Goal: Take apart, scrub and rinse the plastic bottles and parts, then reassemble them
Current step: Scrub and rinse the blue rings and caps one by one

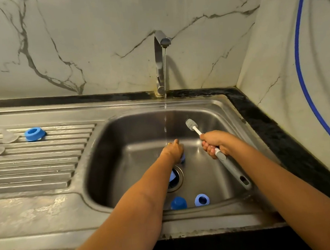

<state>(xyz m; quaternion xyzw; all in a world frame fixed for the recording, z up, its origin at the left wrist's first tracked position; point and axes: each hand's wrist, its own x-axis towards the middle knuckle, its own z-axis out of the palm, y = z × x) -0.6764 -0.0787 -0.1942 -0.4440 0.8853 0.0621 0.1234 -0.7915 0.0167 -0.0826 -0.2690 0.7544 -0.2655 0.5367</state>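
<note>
Right fingers [207,147] wrap brush [231,169] (bristles up); left fingers [176,143] grip blue part [182,157].

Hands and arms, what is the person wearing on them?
No sleeves or gloves show; both forearms are bare. The left hand wears a small gold-coloured ring on one finger. The right hand shows no ring or wristwear.

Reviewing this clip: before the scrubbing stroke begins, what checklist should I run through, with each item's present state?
1. Water from tap running: ok.
2. Grip of right hand on brush, bristles free: ok.
3. Hold of left hand on blue part: ok, mostly hidden.
4. That part under the stream: cannot tell.
5. Clear drain: not ok, a blue piece lies in it.
</note>
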